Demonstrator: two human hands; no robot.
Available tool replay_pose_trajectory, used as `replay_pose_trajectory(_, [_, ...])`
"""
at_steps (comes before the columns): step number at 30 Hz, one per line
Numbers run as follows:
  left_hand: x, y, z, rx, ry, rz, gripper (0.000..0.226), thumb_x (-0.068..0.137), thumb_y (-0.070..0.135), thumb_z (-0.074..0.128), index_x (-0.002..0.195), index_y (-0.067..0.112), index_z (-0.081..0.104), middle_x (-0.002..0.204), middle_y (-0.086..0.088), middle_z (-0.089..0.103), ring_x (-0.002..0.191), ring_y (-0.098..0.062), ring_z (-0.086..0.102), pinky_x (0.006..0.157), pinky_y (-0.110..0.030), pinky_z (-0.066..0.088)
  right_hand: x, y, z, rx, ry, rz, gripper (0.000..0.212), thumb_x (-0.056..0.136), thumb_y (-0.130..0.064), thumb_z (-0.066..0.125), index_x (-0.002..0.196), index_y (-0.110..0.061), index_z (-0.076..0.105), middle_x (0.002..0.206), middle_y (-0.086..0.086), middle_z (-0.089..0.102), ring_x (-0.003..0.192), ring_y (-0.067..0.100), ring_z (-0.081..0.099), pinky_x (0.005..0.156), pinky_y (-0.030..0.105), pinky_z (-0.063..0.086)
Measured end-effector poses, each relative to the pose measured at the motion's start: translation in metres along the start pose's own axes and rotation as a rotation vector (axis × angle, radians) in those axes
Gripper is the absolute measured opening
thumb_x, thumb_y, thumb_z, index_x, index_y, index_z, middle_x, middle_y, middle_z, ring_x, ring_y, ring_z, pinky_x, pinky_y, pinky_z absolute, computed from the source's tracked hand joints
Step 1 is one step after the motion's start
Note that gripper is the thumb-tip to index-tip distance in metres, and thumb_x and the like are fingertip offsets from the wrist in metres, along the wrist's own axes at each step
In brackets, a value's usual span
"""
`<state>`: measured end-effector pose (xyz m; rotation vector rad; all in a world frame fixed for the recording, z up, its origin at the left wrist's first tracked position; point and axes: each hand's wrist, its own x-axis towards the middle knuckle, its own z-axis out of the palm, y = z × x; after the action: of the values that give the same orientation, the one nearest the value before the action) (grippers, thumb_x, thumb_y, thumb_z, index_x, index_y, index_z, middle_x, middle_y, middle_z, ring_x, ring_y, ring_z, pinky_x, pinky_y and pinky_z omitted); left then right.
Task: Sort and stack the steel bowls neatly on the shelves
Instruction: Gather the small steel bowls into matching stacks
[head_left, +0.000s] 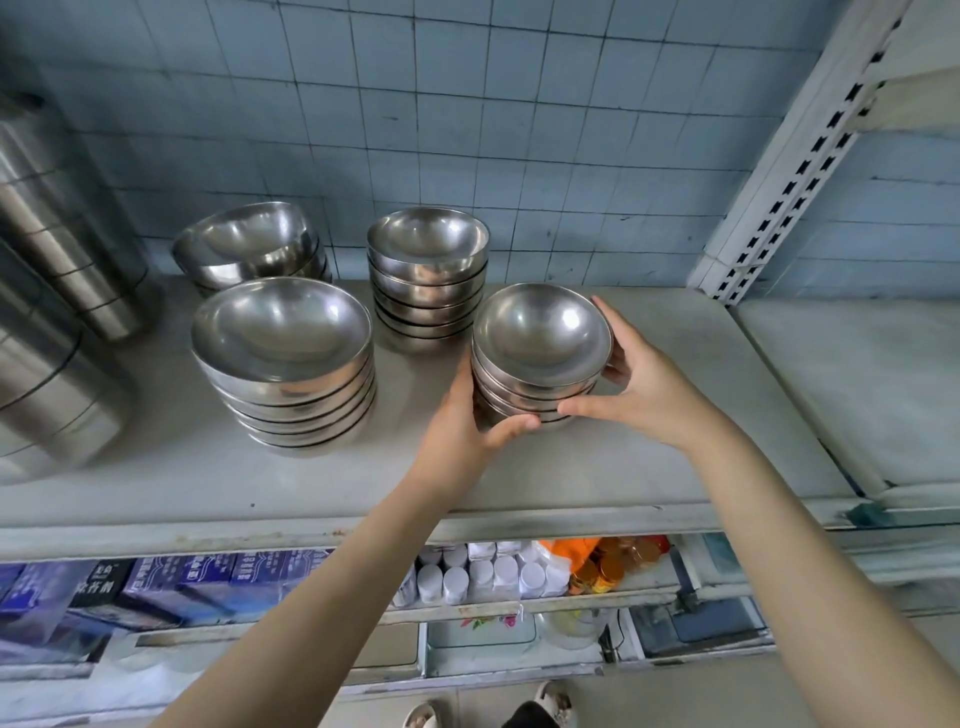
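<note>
A small stack of steel bowls (540, 338) stands on the grey shelf (208, 467), right of centre. My left hand (467, 421) wraps its lower left side, thumb curled under the front. My right hand (639, 384) grips its right side, fingers behind the rim and thumb at the front. Behind it is a taller stack of small bowls (428, 275). A stack of larger bowls (285, 358) sits to the left, with another stack of large bowls (254, 244) leaning behind that.
Tall steel cylinders (57, 291) lean at the shelf's left end. A white slotted upright (789, 171) bounds the right side, with a neighbouring shelf (857, 379) beyond. The lower shelf holds dark boxes (156, 577), white bottles (483, 577) and orange packets (608, 566).
</note>
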<state>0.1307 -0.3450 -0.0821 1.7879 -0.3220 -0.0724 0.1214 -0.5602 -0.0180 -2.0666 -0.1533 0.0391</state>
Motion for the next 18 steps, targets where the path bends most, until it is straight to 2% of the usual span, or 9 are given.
replay_pose_trajectory(2, [0.003,-0.001,0.0,-0.003,-0.012,-0.008,0.105,0.072,0.038,0.086,0.155,0.027,0.022,0.145,0.011,0.052,0.133,-0.003,0.048,0.112,-0.024,0.038,0.002,0.003,-0.001,0.0,-0.006,-0.006,0.125,0.054,-0.04,0.092,0.156,-0.031,0.021,0.149,-0.015,0.047,0.133,-0.003,0.046,0.115,0.035,0.037])
replay_pose_trajectory(6, [0.017,-0.001,0.006,-0.012,-0.042,-0.076,0.113,0.057,0.055,0.084,0.152,0.028,0.029,0.137,0.008,0.06,0.126,-0.004,0.056,0.111,-0.035,0.044,0.007,0.011,-0.014,-0.022,-0.008,-0.038,0.112,0.062,-0.023,0.093,0.153,-0.031,0.028,0.143,-0.014,0.053,0.132,0.002,0.049,0.114,0.038,0.038])
replay_pose_trajectory(8, [0.028,0.002,0.013,-0.002,-0.061,-0.1,0.112,0.054,0.052,0.087,0.149,0.024,0.034,0.132,0.006,0.063,0.122,-0.007,0.06,0.109,-0.037,0.046,0.01,0.014,-0.026,-0.017,-0.001,-0.046,0.109,0.064,-0.019,0.093,0.152,-0.031,0.031,0.141,-0.014,0.055,0.13,0.002,0.051,0.113,0.037,0.04])
replay_pose_trajectory(10, [0.04,0.007,0.024,0.015,-0.08,-0.112,0.108,0.057,0.044,0.092,0.147,0.018,0.036,0.13,0.003,0.064,0.121,-0.011,0.061,0.108,-0.04,0.046,0.014,0.02,-0.041,-0.007,0.002,-0.045,0.11,0.06,-0.026,0.094,0.152,-0.03,0.032,0.14,-0.015,0.056,0.129,0.002,0.052,0.112,0.038,0.042])
replay_pose_trajectory(13, [0.053,0.013,0.041,0.037,-0.082,-0.125,0.113,0.054,0.051,0.09,0.147,0.018,0.035,0.13,0.005,0.064,0.122,-0.011,0.06,0.109,-0.04,0.046,0.021,0.029,-0.064,-0.001,-0.023,-0.028,0.119,0.054,-0.04,0.095,0.153,-0.03,0.03,0.143,-0.013,0.054,0.131,0.004,0.052,0.112,0.04,0.042])
replay_pose_trajectory(15, [0.057,0.017,0.05,0.061,-0.07,-0.144,0.111,0.058,0.046,0.091,0.148,0.018,0.033,0.131,0.006,0.063,0.124,-0.011,0.059,0.109,-0.04,0.045,0.026,0.036,-0.075,-0.016,-0.054,-0.018,0.123,0.053,-0.045,0.095,0.154,-0.03,0.027,0.145,-0.012,0.052,0.132,0.005,0.05,0.113,0.042,0.041])
replay_pose_trajectory(17, [0.058,0.02,0.056,0.111,-0.049,-0.151,0.11,0.06,0.048,0.089,0.149,0.02,0.031,0.129,0.009,0.062,0.125,-0.012,0.058,0.11,-0.035,0.044,0.028,0.042,-0.079,-0.036,-0.089,-0.012,0.129,0.051,-0.052,0.095,0.155,-0.032,0.021,0.149,-0.013,0.048,0.134,0.004,0.048,0.114,0.041,0.039])
replay_pose_trajectory(18, [0.057,0.022,0.057,0.164,-0.051,-0.148,0.111,0.063,0.049,0.088,0.152,0.022,0.028,0.131,0.01,0.061,0.127,-0.013,0.056,0.109,-0.027,0.041,0.027,0.044,-0.08,-0.04,-0.095,0.0,0.135,0.049,-0.058,0.093,0.156,-0.034,0.015,0.152,-0.015,0.043,0.136,0.002,0.044,0.116,0.039,0.037])
